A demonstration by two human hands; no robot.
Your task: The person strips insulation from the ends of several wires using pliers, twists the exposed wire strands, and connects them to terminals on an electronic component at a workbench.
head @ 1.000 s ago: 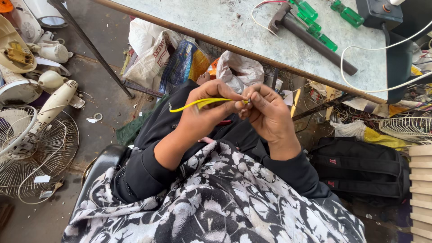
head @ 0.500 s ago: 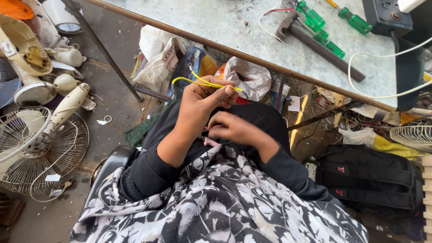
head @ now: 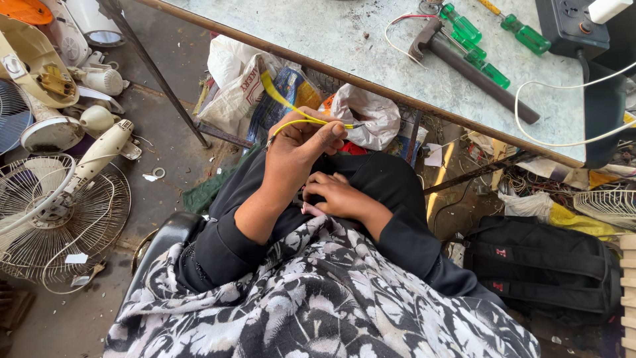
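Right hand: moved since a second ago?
Yes. The right hand has let go of the yellow wire and dropped toward the lap, farther from the table edge. The left hand alone holds the wire.

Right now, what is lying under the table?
Under the table lie white plastic bags and a colourful packet. The left hand with yellow wire covers part.
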